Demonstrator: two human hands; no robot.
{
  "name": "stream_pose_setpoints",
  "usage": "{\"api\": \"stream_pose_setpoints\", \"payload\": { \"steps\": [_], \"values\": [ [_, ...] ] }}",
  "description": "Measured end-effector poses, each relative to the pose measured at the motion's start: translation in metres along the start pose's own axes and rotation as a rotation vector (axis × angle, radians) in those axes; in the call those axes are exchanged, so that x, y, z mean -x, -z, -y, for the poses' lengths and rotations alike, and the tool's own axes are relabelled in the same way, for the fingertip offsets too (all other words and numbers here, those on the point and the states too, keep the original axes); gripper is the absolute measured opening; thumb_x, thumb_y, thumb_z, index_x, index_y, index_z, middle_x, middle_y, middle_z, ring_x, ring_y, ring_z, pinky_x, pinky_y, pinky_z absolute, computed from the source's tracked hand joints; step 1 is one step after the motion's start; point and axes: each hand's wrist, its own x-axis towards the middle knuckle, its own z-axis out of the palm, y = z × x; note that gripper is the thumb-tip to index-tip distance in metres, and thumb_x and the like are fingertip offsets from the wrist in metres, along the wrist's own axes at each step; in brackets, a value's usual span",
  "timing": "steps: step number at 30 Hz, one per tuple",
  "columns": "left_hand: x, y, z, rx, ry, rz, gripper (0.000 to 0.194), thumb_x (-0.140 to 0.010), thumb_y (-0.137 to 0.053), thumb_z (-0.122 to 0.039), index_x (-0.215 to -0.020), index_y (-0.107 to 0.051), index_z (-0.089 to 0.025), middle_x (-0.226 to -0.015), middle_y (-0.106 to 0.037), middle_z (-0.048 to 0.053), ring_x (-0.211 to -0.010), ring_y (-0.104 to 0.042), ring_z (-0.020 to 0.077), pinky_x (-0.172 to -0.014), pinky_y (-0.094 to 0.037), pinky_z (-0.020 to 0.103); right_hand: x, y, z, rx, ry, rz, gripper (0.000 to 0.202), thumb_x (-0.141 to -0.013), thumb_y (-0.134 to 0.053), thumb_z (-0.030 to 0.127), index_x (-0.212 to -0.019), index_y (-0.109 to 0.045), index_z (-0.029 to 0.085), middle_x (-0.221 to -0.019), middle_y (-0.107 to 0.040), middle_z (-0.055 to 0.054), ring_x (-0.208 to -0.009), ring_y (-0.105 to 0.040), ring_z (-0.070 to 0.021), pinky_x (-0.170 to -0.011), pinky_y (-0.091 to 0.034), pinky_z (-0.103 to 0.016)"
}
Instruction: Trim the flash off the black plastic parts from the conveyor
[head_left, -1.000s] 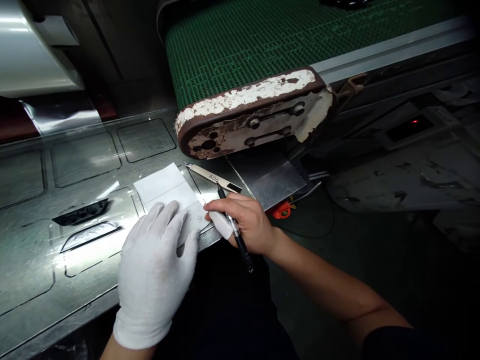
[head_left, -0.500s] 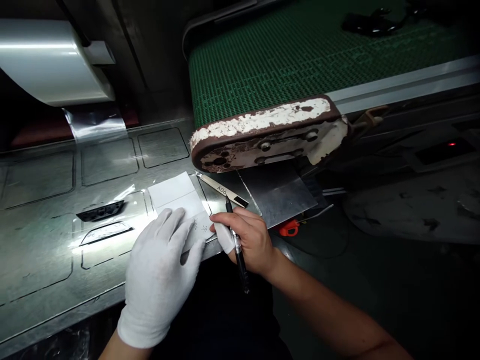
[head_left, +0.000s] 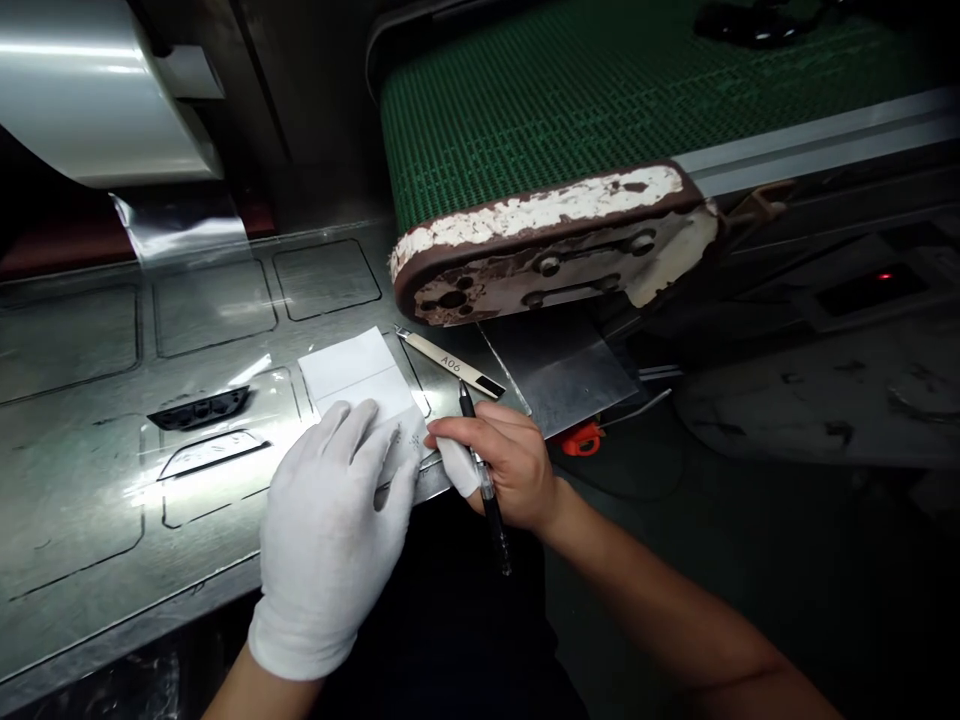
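Left hand [head_left: 337, 510], in a white glove, lies on the paper [head_left: 352, 372], fingers slightly bent and a little apart, thumb out to the side; nothing gripped. Paper is on the bench [head_left: 60, 500], close to its front edge, with a line across it and small dark marks near the left thumb. Right hand [head_left: 506, 462], mostly bare with a white cover [head_left: 459, 466] on the thumb, is closed around a pen [head_left: 489, 495]. Pen slants: upper end near the knife, lower end toward the person's body. Right index fingertip is at the right edge of the paper; cannot tell if touching.

Knife [head_left: 442, 358], marked A06, lies aslant just right of the paper, dark end nearer the right hand. Black part [head_left: 199, 408] sits on the bench left of the paper, apart from it. Bench carries black outlines [head_left: 138, 325]. Metal sheet [head_left: 562, 370] right of the knife, partly under the green belt [head_left: 525, 120]. Roll of film [head_left: 75, 100] upper left, strip hanging to the bench. Orange item [head_left: 583, 438] below the sheet, too small to name. Red light [head_left: 885, 276] far right.
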Motion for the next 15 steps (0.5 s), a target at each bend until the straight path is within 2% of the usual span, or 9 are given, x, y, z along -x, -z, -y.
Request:
{"api": "stream_pose_setpoints", "payload": {
  "steps": [5, 9, 15],
  "values": [
    [0.0035, -0.0014, 0.0013, -0.009, 0.017, 0.016, 0.020, -0.101, -0.055, -0.032, -0.114, -0.063, -0.019, -0.123, -0.066, 0.012, -0.112, -0.061, 0.0355, -0.096, -0.051, 0.054, 0.0022, -0.0031, -0.0008, 0.025, 0.044, -0.036, 0.033, -0.088, -0.069, 0.016, -0.121, -0.068, 0.017, -0.088, -0.079, -0.007, -0.066, -0.057, -0.0188, -0.061, -0.046, -0.034],
    [0.0049, -0.0018, 0.0028, -0.003, 0.009, 0.017, 0.020, -0.101, -0.055, -0.032, -0.113, -0.064, -0.019, -0.126, -0.066, 0.012, -0.117, -0.061, 0.0360, -0.100, -0.051, 0.054, 0.0001, -0.0035, 0.0016, 0.050, 0.051, -0.073, 0.033, -0.086, -0.067, 0.010, -0.117, -0.068, 0.018, -0.084, -0.079, -0.006, -0.062, -0.057, -0.0176, -0.057, -0.046, -0.033],
    [0.0059, -0.0040, 0.0050, -0.012, 0.059, 0.013, 0.035, -0.099, -0.058, -0.033, -0.129, -0.060, -0.016, -0.144, -0.061, 0.015, -0.140, -0.049, 0.0404, -0.116, -0.043, 0.057, -0.0014, -0.0023, 0.0034, 0.043, 0.065, -0.081, 0.030, -0.088, -0.064, 0.011, -0.117, -0.068, 0.018, -0.082, -0.078, -0.006, -0.061, -0.060, -0.0173, -0.057, -0.047, -0.032]
  ]
}}
